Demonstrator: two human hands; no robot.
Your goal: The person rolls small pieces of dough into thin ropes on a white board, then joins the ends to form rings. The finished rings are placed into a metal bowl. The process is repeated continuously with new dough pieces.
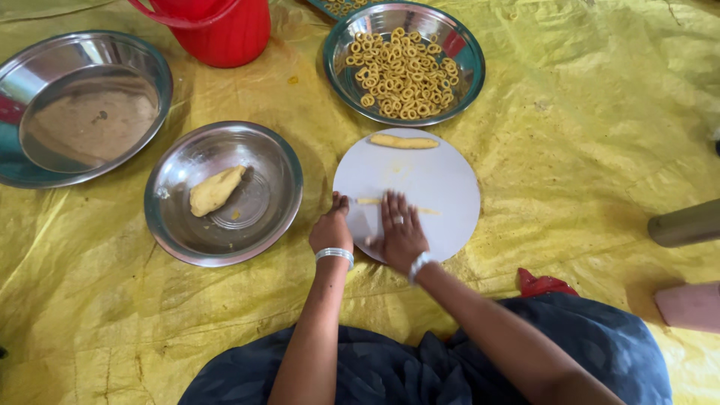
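Right hand [401, 229]: low middle of the frame, flat and open, fingers spread, pressed down on a thin dough rope [397, 205]. Grips nothing.
Left hand [332, 229]: just left of the right hand, fingers curled loosely at the left end of the rope, by the board's edge. Cannot tell if it pinches the dough.
Thin dough rope: lies across the middle of the round white board [439, 180], partly under the right hand, ends poking out left and right.
Thick dough roll [403, 141]: at the top edge of the board, well apart from the hands.
Bowl of dough rings [469, 56]: shiny steel, top middle, just above the board, full of small yellow rings.
Bowl with dough lump [281, 161]: steel, left of the board, one yellow lump [216, 190] inside.
Big steel bowl [161, 75]: upper left.
Red jug [225, 30]: top, between the two upper bowls.
Yellow sheet [585, 127]: under everything.
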